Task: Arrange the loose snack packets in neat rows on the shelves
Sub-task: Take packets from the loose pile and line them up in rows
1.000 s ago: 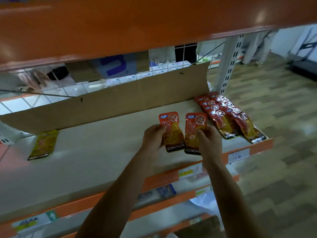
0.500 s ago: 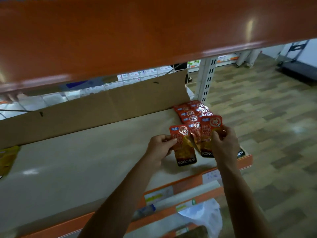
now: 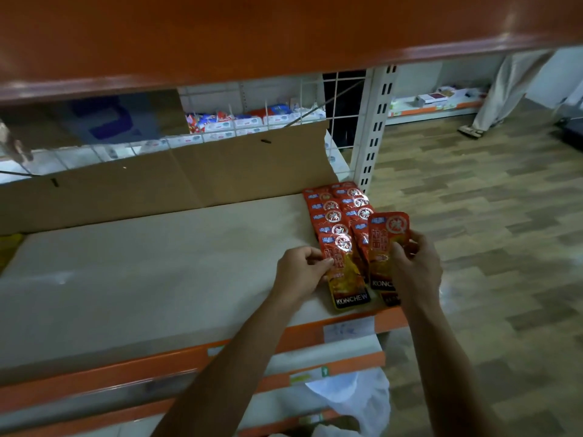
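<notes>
1. The left hand has its fingers curled. Its thumb and fingertips pinch the left edge of a red and yellow snack packet (the word KONCHEW is printed on its dark lower band).
2. This packet lies at the front end of the left row. Its lower end is near the front edge of the shelf, and its upper end overlaps the packet behind it.
3. The right hand grips a second packet of the same kind. The thumb presses on the printed face and the other fingers are curled around the right edge.
4. The second packet is lifted and tilted above the front part of the right row. I cannot tell whether its lower end touches the packets under it.
5. The two rows of packets are at the right end of the shelf, side by side and touching. In each row the packets overlap like roof tiles, from the back toward the front.
6. The shelf board is pale, with an orange front edge. A paper label is on this edge, just under the packets.
7. A brown cardboard sheet stands along the back of the shelf. A white post with slots rises at the right rear corner.
8. A yellow packet shows partly at the far left edge, well apart from the rows.
9. A white plastic bag is on a lower shelf, below the hands.
</notes>
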A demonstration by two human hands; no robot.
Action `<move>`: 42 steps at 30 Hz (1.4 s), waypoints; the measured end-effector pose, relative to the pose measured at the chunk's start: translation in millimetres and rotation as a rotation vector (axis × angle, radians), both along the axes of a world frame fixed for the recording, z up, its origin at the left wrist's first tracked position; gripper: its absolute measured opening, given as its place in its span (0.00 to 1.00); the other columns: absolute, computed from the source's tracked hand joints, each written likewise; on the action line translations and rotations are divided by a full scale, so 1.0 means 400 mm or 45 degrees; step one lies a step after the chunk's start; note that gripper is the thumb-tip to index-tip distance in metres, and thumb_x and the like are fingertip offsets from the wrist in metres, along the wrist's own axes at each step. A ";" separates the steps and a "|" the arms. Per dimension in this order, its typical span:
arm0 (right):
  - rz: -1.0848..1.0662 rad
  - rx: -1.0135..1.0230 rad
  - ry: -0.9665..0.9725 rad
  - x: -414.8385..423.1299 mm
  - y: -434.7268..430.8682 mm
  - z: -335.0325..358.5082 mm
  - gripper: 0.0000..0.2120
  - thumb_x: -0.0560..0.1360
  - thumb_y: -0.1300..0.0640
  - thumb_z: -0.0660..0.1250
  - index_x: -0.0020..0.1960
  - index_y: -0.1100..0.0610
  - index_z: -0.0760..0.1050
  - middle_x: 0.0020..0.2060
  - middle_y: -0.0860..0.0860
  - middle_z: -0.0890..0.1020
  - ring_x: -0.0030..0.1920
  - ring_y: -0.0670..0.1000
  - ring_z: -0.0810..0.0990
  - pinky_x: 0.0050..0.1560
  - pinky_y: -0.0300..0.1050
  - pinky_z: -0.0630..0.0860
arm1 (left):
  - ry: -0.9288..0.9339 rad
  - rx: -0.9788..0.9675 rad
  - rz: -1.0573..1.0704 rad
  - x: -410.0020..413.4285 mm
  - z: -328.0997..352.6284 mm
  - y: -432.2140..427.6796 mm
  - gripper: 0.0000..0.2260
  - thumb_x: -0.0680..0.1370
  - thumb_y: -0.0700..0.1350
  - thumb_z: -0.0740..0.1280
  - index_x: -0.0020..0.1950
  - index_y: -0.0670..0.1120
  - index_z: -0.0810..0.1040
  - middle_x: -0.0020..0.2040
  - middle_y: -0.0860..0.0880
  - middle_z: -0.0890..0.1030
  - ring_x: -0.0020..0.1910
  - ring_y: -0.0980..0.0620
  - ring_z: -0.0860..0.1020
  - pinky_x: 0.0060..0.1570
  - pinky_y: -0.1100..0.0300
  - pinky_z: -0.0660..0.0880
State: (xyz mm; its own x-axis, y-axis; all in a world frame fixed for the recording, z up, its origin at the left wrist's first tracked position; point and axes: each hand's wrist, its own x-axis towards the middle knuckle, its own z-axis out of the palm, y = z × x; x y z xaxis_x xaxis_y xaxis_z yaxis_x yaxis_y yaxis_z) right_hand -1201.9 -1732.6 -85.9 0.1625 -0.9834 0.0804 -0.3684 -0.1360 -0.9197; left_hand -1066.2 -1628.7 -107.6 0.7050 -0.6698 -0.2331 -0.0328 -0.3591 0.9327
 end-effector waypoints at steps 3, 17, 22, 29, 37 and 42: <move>0.047 0.004 -0.016 -0.003 -0.009 -0.005 0.17 0.76 0.59 0.66 0.65 0.57 0.73 0.45 0.47 0.77 0.46 0.49 0.77 0.48 0.47 0.75 | -0.147 0.082 0.002 -0.013 0.005 -0.002 0.05 0.74 0.46 0.73 0.43 0.49 0.79 0.40 0.54 0.82 0.32 0.56 0.82 0.43 0.56 0.82; 0.180 0.058 -0.104 -0.005 -0.031 0.001 0.16 0.77 0.58 0.66 0.64 0.55 0.72 0.48 0.48 0.78 0.50 0.51 0.80 0.50 0.53 0.79 | -0.389 0.255 0.002 -0.035 0.020 -0.012 0.11 0.73 0.51 0.74 0.48 0.48 0.77 0.40 0.51 0.83 0.35 0.55 0.82 0.44 0.55 0.81; 0.214 0.050 -0.123 0.008 -0.028 0.005 0.16 0.77 0.58 0.66 0.64 0.54 0.73 0.50 0.48 0.78 0.51 0.50 0.80 0.51 0.53 0.79 | -0.439 0.283 -0.012 -0.030 0.019 -0.007 0.11 0.72 0.53 0.74 0.47 0.49 0.76 0.39 0.51 0.84 0.36 0.54 0.83 0.45 0.55 0.81; 0.294 0.055 -0.147 0.042 -0.006 -0.001 0.16 0.77 0.57 0.66 0.65 0.55 0.71 0.51 0.50 0.78 0.48 0.48 0.80 0.39 0.39 0.75 | -0.548 0.210 0.021 -0.016 0.024 0.004 0.10 0.76 0.55 0.69 0.48 0.50 0.76 0.42 0.54 0.81 0.41 0.56 0.80 0.45 0.58 0.78; 0.457 0.067 -0.166 0.132 0.039 -0.001 0.15 0.78 0.58 0.64 0.64 0.55 0.72 0.49 0.49 0.81 0.46 0.44 0.80 0.45 0.43 0.79 | -0.133 -0.242 -0.015 -0.005 0.037 0.005 0.26 0.75 0.49 0.72 0.69 0.57 0.66 0.52 0.53 0.81 0.49 0.58 0.81 0.47 0.62 0.80; 0.581 -0.050 0.032 0.172 0.046 0.008 0.17 0.78 0.58 0.64 0.67 0.54 0.71 0.48 0.45 0.77 0.44 0.40 0.77 0.34 0.24 0.69 | -0.177 -0.341 0.046 0.031 0.017 0.008 0.33 0.76 0.41 0.71 0.72 0.65 0.60 0.58 0.53 0.79 0.54 0.56 0.80 0.48 0.62 0.80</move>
State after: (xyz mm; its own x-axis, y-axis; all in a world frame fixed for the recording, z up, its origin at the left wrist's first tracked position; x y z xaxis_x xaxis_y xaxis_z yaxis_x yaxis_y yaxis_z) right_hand -1133.2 -1714.1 -82.6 0.5807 -0.8071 0.1066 -0.2849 -0.3242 -0.9021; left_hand -1053.8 -1625.4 -100.8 0.7425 -0.6681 0.0485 -0.1581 -0.1044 0.9819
